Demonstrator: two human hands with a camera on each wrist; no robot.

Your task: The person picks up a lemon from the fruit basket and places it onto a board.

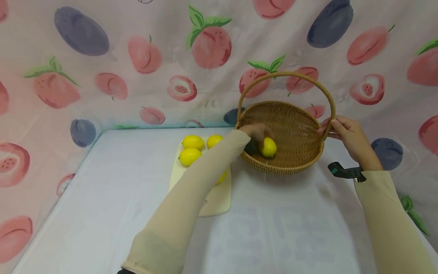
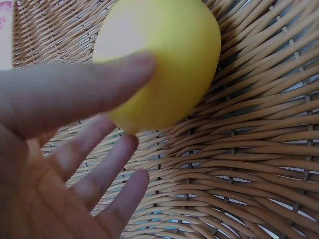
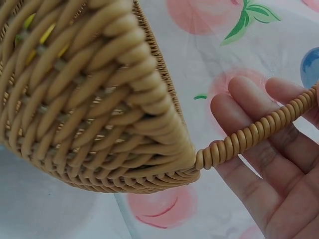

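My left hand (image 1: pixel 256 132) is inside the wicker basket (image 1: pixel 297 129), over its left part, and pinches a yellow lemon (image 1: pixel 268 148). In the left wrist view the thumb lies across the lemon (image 2: pixel 174 69), the index finger is mostly hidden behind it, and the other fingers extend past it above the weave. The basket leans with its opening toward me. At its right side my right hand (image 1: pixel 354 139) holds the lower end of the arched handle (image 1: pixel 332 104). In the right wrist view several fingers lie behind the wrapped handle (image 3: pixel 254 132).
Left of the basket a cream cutting board (image 1: pixel 219 201) lies on the white-covered table (image 1: pixel 102 198). Several lemons rest on it, including one lemon (image 1: pixel 193 142) at its far end; my left sleeve (image 1: pixel 184 209) crosses over the board. A fruit-printed cloth (image 1: pixel 137 30) hangs behind.
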